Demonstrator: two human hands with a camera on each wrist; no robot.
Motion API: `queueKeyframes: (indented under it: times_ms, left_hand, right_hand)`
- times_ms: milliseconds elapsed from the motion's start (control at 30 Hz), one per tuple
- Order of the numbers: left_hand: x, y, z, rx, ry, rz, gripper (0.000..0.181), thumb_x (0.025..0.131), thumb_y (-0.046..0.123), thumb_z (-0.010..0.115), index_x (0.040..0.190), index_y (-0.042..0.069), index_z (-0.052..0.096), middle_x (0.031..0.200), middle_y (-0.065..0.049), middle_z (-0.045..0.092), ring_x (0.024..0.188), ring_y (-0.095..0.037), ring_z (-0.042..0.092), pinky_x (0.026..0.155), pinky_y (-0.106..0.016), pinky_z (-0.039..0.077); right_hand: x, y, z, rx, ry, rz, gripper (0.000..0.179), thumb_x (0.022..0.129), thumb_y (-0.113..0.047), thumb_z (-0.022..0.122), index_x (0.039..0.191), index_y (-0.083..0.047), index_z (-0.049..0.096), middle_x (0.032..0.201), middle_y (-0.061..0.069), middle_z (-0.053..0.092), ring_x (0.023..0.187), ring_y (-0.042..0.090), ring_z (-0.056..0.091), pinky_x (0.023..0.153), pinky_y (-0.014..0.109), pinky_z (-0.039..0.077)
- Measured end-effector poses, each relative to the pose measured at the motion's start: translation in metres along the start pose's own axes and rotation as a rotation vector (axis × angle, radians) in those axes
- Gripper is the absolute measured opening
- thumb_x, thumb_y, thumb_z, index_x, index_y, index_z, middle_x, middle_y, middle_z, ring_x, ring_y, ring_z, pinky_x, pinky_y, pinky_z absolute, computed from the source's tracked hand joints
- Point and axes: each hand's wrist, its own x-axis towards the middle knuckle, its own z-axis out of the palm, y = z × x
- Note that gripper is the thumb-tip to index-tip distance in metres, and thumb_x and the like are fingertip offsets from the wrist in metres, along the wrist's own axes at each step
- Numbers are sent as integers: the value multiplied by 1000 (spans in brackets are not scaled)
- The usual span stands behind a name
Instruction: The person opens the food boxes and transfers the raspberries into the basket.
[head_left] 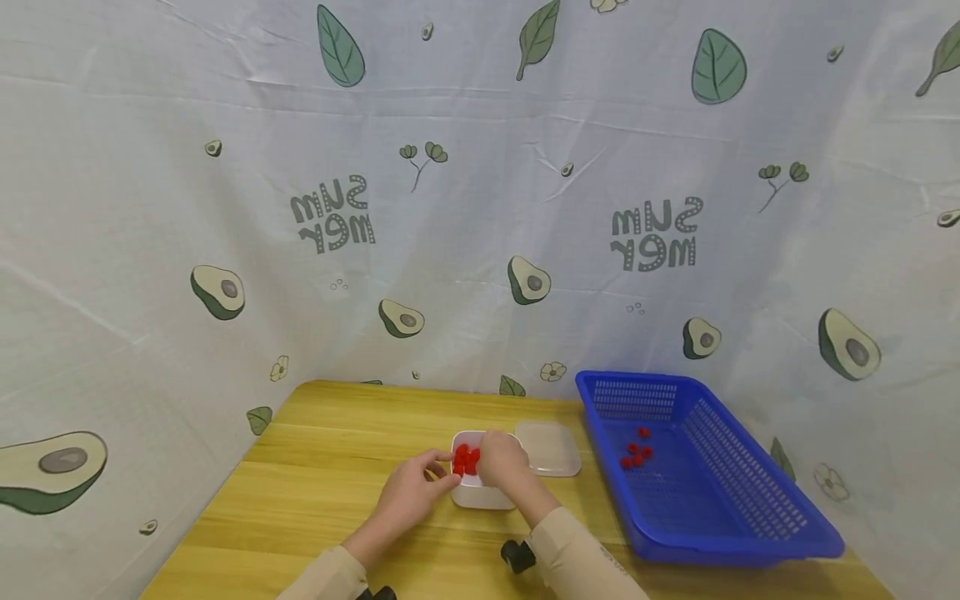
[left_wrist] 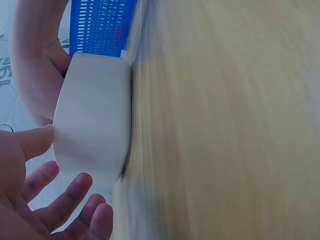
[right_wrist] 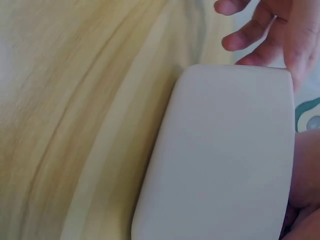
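A small white box (head_left: 482, 498) stands on the wooden table, with several small red pieces (head_left: 462, 460) inside its left part. My left hand (head_left: 415, 487) is at the box's left side, thumb and index fingertips right at the rim. In the left wrist view, the other fingers of that hand spread loosely beside the box wall. My right hand (head_left: 501, 458) reaches down into the box over its right part. Its fingertips are hidden behind the hand and the box wall, so I cannot tell what they hold.
A clear flat lid (head_left: 548, 448) lies on the table just right of the box. Further right stands a blue plastic basket (head_left: 738, 546) with several red pieces (head_left: 637, 460) on its floor. A printed curtain (head_left: 465, 333) hangs behind the wooden table (head_left: 300, 492).
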Motion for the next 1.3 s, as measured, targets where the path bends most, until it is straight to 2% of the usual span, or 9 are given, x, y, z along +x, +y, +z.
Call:
queueKeyframes:
  times_ms: [133, 367, 533, 700, 1000, 1300]
  left_hand:
    - [1, 0, 0, 2, 7, 1, 35, 90, 33, 76, 120, 16, 71, 93, 3, 67, 80, -15, 57, 66, -31, 45]
    - [1, 1, 0, -1, 4, -5, 34, 90, 32, 76, 120, 16, 71, 94, 3, 67, 81, -15, 58, 67, -32, 45]
    - [1, 2, 0, 4, -3, -7, 35, 90, 32, 76, 121, 16, 71, 95, 3, 67, 81, -16, 57, 67, -32, 45]
    - [0, 3, -1, 8, -4, -8, 36, 90, 33, 76, 121, 17, 71, 95, 3, 67, 81, -16, 56, 67, -31, 45]
    - [1, 2, 0, 6, -7, -8, 36, 90, 32, 76, 121, 16, 70, 94, 2, 67, 82, -16, 56, 67, -32, 45]
    - [0, 3, 0, 9, 2, -7, 35, 90, 32, 76, 121, 16, 71, 94, 2, 67, 82, -16, 57, 67, -32, 45]
  right_hand:
    - [-3, 0, -6, -5, -11, -40, 6, 85, -1, 71, 86, -2, 65, 72, 6, 54, 62, 20, 48, 54, 28, 46]
    - [-7, -1, -14, -39, -21, -5, 18, 82, -5, 80, 95, -3, 67, 76, 7, 56, 64, 22, 52, 57, 29, 53]
    - [-9, -4, -17, -111, -50, 17, 21, 79, -6, 83, 92, -5, 67, 76, 6, 56, 65, 21, 52, 61, 31, 54]
    - [-11, -6, -19, -173, -57, -13, 15, 81, -8, 81, 86, -6, 67, 76, 4, 58, 62, 19, 51, 55, 30, 51]
    - [-9, -4, -18, -170, -70, -21, 21, 78, -5, 84, 90, -6, 67, 77, 5, 57, 66, 20, 52, 64, 31, 55]
    - [-2, -2, -10, -208, -37, -24, 18, 79, -5, 83, 87, -7, 67, 76, 4, 59, 63, 19, 53, 62, 32, 57]
